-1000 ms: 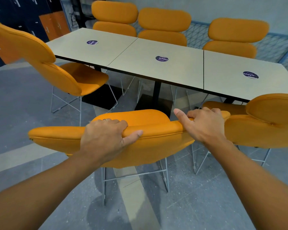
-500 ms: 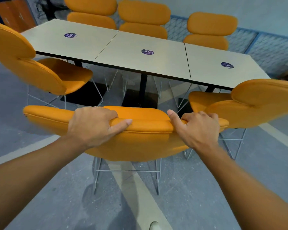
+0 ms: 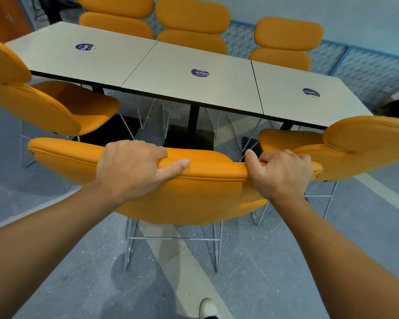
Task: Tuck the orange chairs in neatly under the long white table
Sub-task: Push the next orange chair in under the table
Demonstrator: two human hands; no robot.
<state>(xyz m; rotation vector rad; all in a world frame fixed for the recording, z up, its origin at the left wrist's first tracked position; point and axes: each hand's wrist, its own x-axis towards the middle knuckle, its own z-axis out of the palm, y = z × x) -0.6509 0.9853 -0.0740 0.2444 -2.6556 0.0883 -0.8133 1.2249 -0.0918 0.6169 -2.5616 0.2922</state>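
1. The left hand [image 3: 134, 166] curls its fingers [image 3: 148, 149] over the top of the middle chair [image 3: 205, 196], with the thumb on the near side.
2. The right hand [image 3: 283, 173] grips the same top edge, I think to push the chair in straight.
3. The middle chair stands near the table [image 3: 194, 93], not tucked in yet.
4. The left chair [image 3: 55, 111] and the right chair [image 3: 355, 143] stick out too.

A canteen or office break area: a long white table [image 3: 194, 88] with branded round stickers [image 3: 200, 73], matching orange chairs [image 3: 194, 24], grey concrete floor [image 3: 274, 272].
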